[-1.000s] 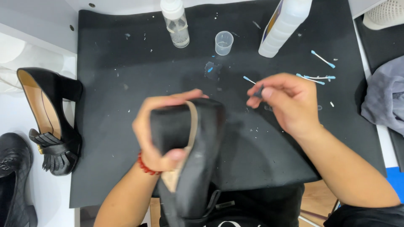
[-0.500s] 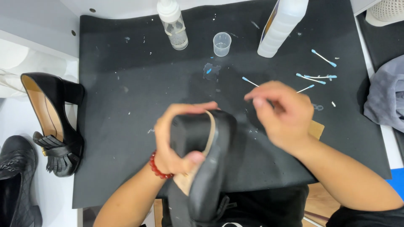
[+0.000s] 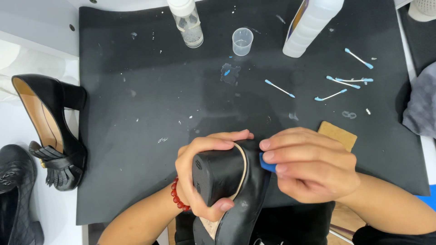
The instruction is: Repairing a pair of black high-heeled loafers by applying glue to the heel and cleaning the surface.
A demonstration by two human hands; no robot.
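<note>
My left hand (image 3: 200, 177), with a red bead bracelet at the wrist, grips a black block-heeled shoe (image 3: 229, 186) around its heel, sole turned up toward me. My right hand (image 3: 309, 165) pinches a small blue piece (image 3: 267, 164) and presses it against the shoe's side edge. Both hands are at the near edge of the black mat (image 3: 159, 113).
On the mat stand a small clear bottle (image 3: 187, 22), a little clear cup (image 3: 242, 41) and a tall white bottle (image 3: 309, 25). Several blue-tipped cotton swabs (image 3: 340, 84) lie at right, a tan pad (image 3: 337, 134) beside my right hand. Matching black shoe (image 3: 50, 127) at left; grey cloth (image 3: 420, 109) at right.
My right hand came down and closer to me, bringing the blue piece onto the shoe's edge. My left hand shifted the shoe rightward and nearer.
</note>
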